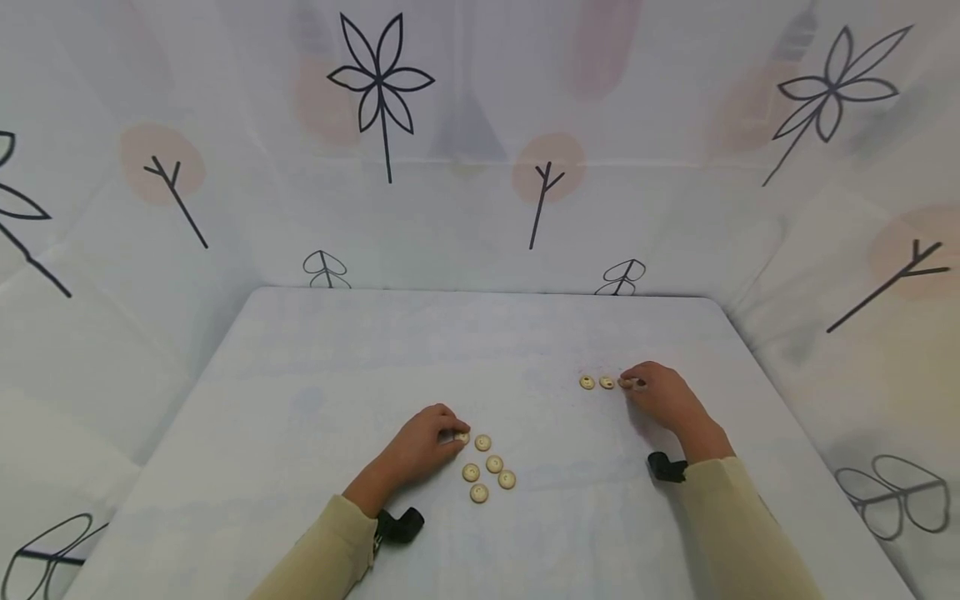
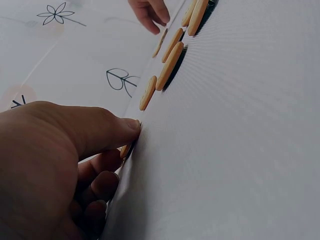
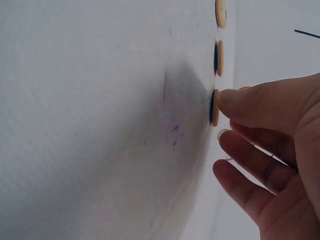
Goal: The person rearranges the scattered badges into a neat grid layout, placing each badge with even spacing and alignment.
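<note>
My left hand [image 1: 422,447] pinches a round beige button [image 1: 462,437] between thumb and fingers at the table surface; in the left wrist view most of that button [image 2: 126,150] is hidden behind the thumb. Several like buttons [image 1: 479,493] lie loosely grouped just to its right. Farther back on the right, my right hand [image 1: 666,402] holds another button [image 3: 216,107] low at the table, thumb on its face. This button stands at the right end of a short row, with a middle button [image 1: 607,382] and a left button [image 1: 587,382] beside it.
A white cloth covers the table [image 1: 337,367]. Faint purple marks [image 3: 175,132] show on it near the right hand. Patterned white fabric [image 1: 465,225] with leaf drawings rises behind and at both sides. Each wrist wears a small black camera [image 1: 401,525].
</note>
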The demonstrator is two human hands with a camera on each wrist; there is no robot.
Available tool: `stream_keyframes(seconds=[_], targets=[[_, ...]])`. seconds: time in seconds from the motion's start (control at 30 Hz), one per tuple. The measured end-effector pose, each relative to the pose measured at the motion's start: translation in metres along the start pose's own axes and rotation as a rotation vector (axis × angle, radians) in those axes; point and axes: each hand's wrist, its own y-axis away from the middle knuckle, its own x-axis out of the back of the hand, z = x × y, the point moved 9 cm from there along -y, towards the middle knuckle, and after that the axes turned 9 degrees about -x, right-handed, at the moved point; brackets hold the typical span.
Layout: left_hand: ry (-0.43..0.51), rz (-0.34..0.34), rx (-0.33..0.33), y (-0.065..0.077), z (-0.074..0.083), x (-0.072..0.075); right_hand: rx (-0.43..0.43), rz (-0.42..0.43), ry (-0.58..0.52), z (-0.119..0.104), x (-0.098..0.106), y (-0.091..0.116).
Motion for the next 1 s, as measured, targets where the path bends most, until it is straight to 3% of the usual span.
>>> stream_keyframes(seconds=[0.33, 1.0], targets=[[0.009, 0.002, 0.003, 0.000, -0.002, -0.001, -0.018, -0.025, -0.044, -0.015, -0.003, 0.016], [-0.002, 0.007, 0.005, -0.001, -0.003, -0.002, 0.209, 0.040, -0.015, -0.078, -0.008, 0.048]])
